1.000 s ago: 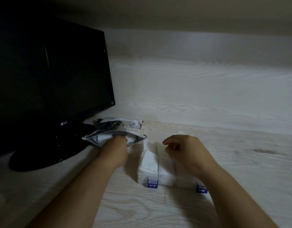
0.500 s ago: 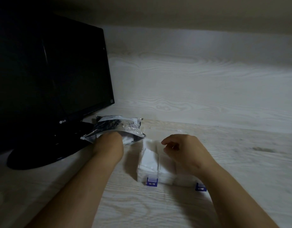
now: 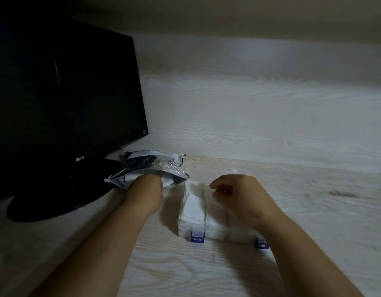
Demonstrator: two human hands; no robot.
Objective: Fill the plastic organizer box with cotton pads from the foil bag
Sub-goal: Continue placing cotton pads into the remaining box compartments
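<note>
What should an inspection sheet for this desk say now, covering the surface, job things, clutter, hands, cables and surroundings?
Surface: pale wood-grain desk, dimly lit.
Job's things: foil bag lies open beside the monitor base; plastic organizer box with blue latches holds white cotton pads.
Clutter: nothing seen.
Hands: left hand reaches into the bag mouth, fingers hidden; right hand over the box, fingers loosely curled, holding nothing.
Cables: nothing seen.
Surroundings: black monitor at left; wood-grain back wall.
</note>
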